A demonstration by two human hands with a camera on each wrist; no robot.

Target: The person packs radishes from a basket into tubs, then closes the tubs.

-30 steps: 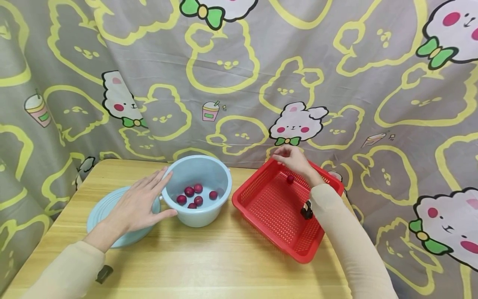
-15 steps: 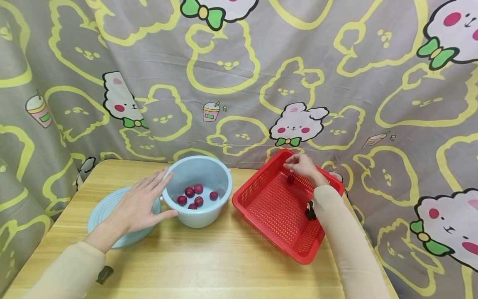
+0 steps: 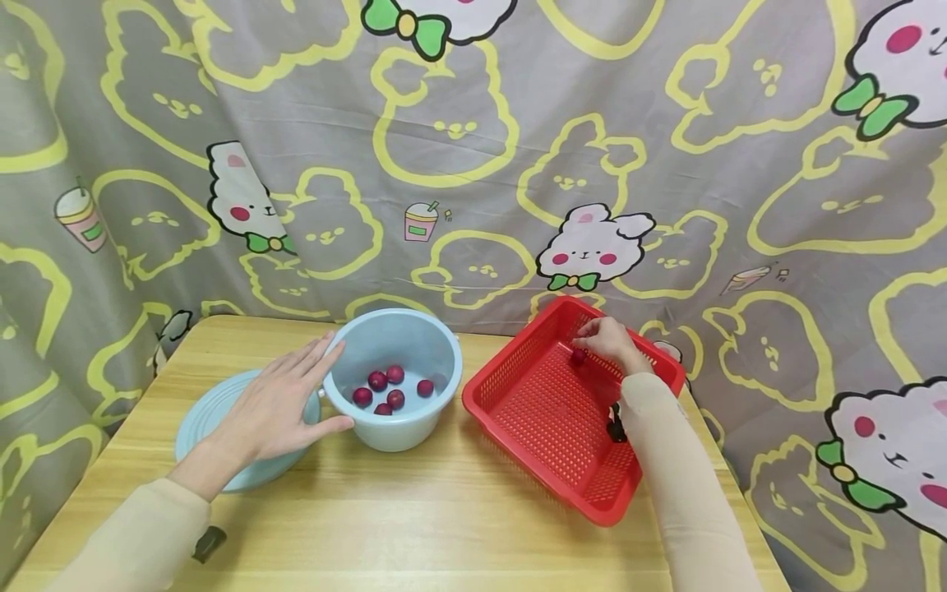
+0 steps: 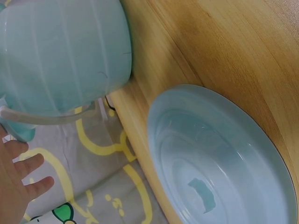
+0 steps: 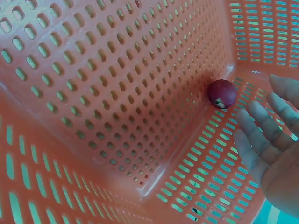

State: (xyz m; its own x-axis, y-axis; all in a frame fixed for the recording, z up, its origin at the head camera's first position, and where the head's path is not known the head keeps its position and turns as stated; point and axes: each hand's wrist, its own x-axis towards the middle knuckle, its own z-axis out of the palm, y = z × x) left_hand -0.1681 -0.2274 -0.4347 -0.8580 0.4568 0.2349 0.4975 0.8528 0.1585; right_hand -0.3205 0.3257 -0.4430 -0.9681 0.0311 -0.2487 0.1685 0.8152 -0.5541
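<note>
In the head view my left hand (image 3: 277, 415) lies with straight fingers and spread thumb against the near-left side of a light blue bucket (image 3: 395, 434). Several dark red plums (image 3: 395, 400) lie in the bucket. My right hand (image 3: 605, 339) reaches down inside the red perforated basket (image 3: 543, 411), close to a single plum (image 3: 578, 357) by the back wall. The right wrist view shows that plum (image 5: 222, 94) in the basket's corner, with a small gap to my loosely bent fingers (image 5: 252, 135). Nothing is in the right hand.
A light blue round lid (image 3: 203, 411) lies on the wooden table (image 3: 355, 526), partly under my left forearm in the head view. The bucket's handle (image 4: 51, 119) hangs at its side. A patterned curtain (image 3: 473, 164) hangs right behind the table.
My right hand has lowered from above the basket's back rim, down and slightly right, to beside the lone plum. The left hand stays at the bucket.
</note>
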